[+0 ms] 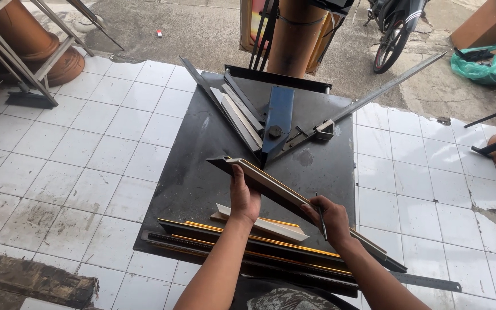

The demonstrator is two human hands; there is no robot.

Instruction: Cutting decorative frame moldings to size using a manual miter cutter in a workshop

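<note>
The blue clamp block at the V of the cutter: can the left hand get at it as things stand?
Probably not without letting go: the left hand grips the frame moulding, which lies across the way to the blue clamp block. Beyond the moulding, the black plate looks bare.

left hand (243, 198) grips frame moulding (271, 186) | right hand (333, 221) holds pencil (321, 221)
</note>
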